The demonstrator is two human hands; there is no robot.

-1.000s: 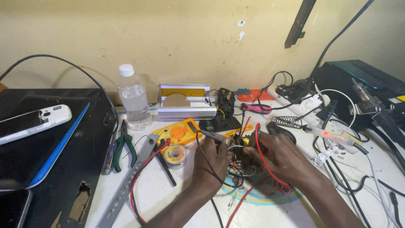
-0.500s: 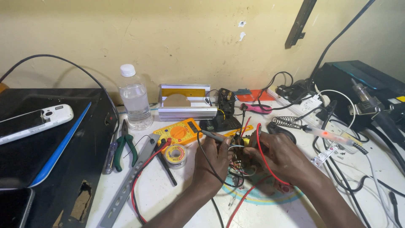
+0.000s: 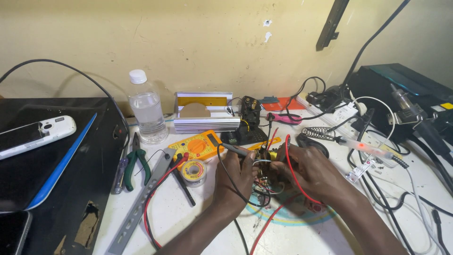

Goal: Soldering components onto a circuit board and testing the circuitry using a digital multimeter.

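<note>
Left hand grips one black probe; right hand closed on one wired circuit part.

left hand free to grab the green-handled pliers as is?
Probably not right away. The left hand is gripping a black probe over the small wired part. The pliers lie open to its left, with only the solder spool and red lead between.

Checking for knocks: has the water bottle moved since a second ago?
No. The bottle stands left of the silver box, by the pliers, as before.
</note>
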